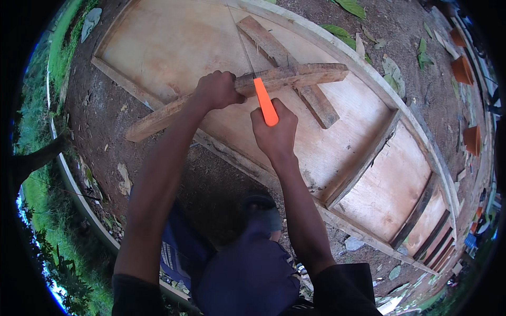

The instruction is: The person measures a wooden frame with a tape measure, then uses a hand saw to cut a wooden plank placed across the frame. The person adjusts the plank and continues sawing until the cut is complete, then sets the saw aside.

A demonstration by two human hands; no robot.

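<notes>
A rough wooden plank point(311, 75) lies slantwise over a wood-framed panel point(174, 37), its left end jutting past the panel's near edge. My left hand point(219, 90) is closed around the plank near its middle. Just to the right, my right hand point(276, 129) grips the orange handle point(265, 100) of a handsaw. The saw's thin blade point(243, 45), seen nearly edge-on, points away from me across the plank beside my left hand. Whether its teeth are in the wood I cannot tell. A shorter board point(319, 105) lies crosswise under the plank's right part.
Crosspieces point(363, 158) divide the panel toward the right. Terracotta pots point(461, 71) stand at the far right on dirt strewn with leaves point(340, 34). Grass point(58, 47) and a dark branch point(39, 158) are at the left. My leg is below the panel.
</notes>
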